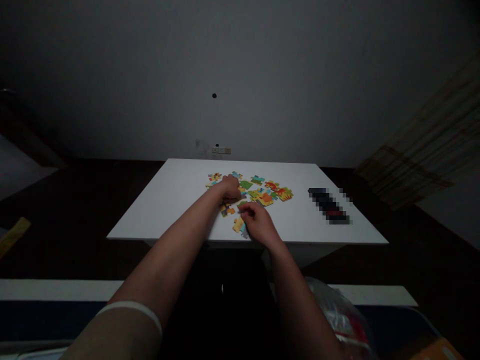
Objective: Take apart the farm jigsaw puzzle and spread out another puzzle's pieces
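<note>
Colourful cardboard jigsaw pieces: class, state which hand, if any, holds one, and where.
It cannot be told. The left hand lies on the colourful cardboard jigsaw pieces; the right hand covers one at the white table's near edge.

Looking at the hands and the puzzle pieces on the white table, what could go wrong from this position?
1. The yellow piece beside the right hand lies close to the near edge of the white table; a small push might send it to the floor.
2. The left hand rests over the scattered puzzle pieces; dragging it could shift them.
3. The room is dim, so colours may be misjudged.
</note>
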A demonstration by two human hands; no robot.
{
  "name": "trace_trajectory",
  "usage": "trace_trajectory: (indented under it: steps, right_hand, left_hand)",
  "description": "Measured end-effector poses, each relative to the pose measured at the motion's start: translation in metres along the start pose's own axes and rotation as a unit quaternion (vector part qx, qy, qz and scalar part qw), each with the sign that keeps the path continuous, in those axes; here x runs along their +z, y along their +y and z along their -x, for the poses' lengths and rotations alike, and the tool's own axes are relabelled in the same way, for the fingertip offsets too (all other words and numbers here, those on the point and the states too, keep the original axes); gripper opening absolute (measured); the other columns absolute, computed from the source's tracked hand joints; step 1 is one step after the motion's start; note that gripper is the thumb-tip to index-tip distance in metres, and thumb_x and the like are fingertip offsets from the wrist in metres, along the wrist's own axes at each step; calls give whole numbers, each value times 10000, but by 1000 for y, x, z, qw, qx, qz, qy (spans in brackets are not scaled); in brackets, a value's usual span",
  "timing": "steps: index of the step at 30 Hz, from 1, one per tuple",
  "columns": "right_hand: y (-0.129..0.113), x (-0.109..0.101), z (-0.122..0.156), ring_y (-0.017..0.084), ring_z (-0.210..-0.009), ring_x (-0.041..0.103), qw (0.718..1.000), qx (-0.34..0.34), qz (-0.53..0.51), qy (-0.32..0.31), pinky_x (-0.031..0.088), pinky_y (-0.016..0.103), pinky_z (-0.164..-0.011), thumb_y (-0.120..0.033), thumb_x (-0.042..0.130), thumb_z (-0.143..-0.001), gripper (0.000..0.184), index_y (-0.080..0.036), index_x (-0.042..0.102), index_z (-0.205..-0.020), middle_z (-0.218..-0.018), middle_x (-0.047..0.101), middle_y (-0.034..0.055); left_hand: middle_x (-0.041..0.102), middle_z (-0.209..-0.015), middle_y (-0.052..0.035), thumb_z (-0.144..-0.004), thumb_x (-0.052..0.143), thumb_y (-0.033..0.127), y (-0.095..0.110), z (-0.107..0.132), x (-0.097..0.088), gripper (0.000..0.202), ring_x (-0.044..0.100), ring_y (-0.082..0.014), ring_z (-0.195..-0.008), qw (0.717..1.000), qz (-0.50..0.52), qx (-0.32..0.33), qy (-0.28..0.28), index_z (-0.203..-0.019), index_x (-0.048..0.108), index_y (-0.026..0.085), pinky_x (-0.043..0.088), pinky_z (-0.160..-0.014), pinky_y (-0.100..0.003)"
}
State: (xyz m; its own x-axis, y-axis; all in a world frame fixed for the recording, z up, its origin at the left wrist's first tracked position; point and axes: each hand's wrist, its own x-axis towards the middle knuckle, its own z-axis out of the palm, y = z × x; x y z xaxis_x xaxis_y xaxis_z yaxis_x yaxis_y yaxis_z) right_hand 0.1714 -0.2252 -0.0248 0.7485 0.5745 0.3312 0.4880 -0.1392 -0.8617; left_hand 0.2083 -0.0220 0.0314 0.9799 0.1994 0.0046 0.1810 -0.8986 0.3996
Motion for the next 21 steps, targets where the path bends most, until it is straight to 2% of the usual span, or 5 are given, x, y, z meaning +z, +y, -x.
trace_trajectory:
  steps: [4,8,14,17,21]
  right_hand:
    - [6,-7,-2,224,-919,673,1000,-14,-8,10,556,393,-878,-210,605,-866,197,-221,748,-1002,-1020,717,67]
    - [0,-10,5,255,-1020,669,998,-65,11,25,549,428,-932,-211,588,-910,190,-247,753,-999,-1055,707,86]
    - [0,-11,12,284,-1072,671,993,-60,-20,100,543,480,-979,-269,626,-912,146,-264,768,-946,-1079,715,103]
    - [-7,8,7,272,-1013,682,985,-16,-50,166,546,466,-948,-292,634,-889,143,-238,756,-940,-1042,725,88]
    - [-33,61,-10,242,-947,677,976,-21,-99,193,542,408,-907,-275,611,-857,157,-206,740,-914,-977,727,67]
  left_hand:
    - [622,-1341,-240,-605,893,244,11,9,-3,574,529,-427,-1333,999,-42,29,10,-1125,676,138,463,-1095,-488]
    - [704,-1169,-138,-817,778,277,10,26,-6,335,649,-311,-1105,998,-28,57,10,-1115,642,210,511,-938,-389]
    - [708,-1003,-73,-841,737,263,-51,97,-31,218,637,-224,-907,973,180,100,102,-1046,690,206,501,-832,-346]
    - [706,-970,-61,-836,753,337,-81,143,-28,267,642,-193,-833,947,304,51,91,-1049,705,183,513,-743,-316]
    - [706,-912,-45,-785,778,337,-93,176,-8,323,623,-153,-722,908,410,-13,78,-1047,717,159,491,-640,-268]
